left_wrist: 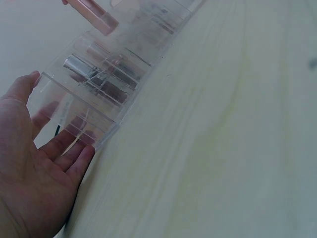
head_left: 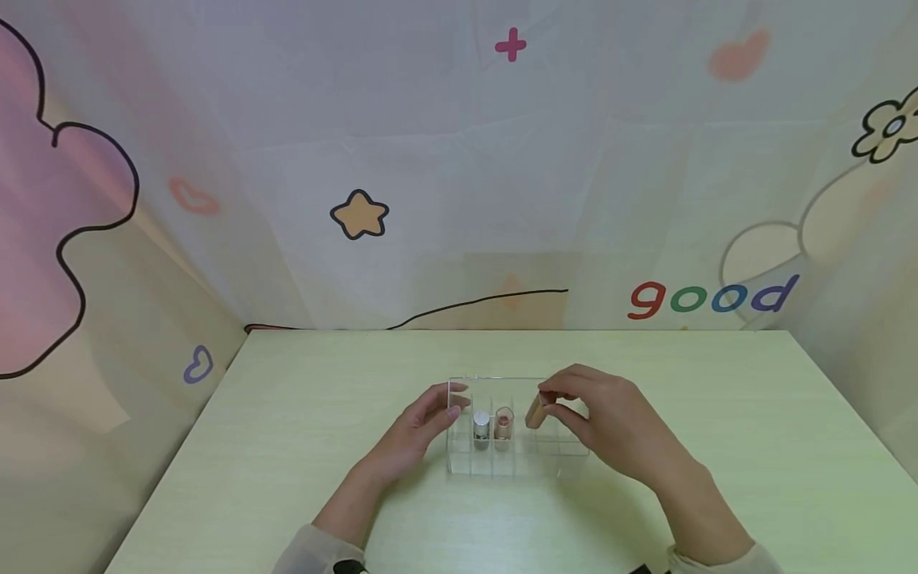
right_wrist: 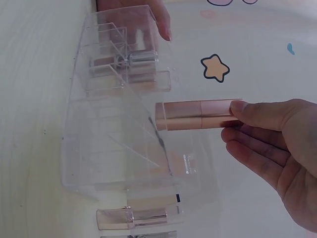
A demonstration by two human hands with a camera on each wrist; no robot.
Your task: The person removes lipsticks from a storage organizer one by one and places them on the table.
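Left hand [head_left: 423,422]: loosely open, fingers resting against left end of the clear rack [head_left: 527,458], which sits on the counter [head_left: 251,446]. Silver tube [head_left: 481,429] then pink tube [head_left: 504,426] upright in neighbouring slots, left half. Gold tube [right_wrist: 190,115] tilted over the right half, clear of the slots, pinched between thumb and fingers of right hand [head_left: 610,414]. Another tube [right_wrist: 131,218] just beyond rack's right end, right wrist view; can't tell what it stands in. "good" lettering [head_left: 713,297] on backdrop, far right.
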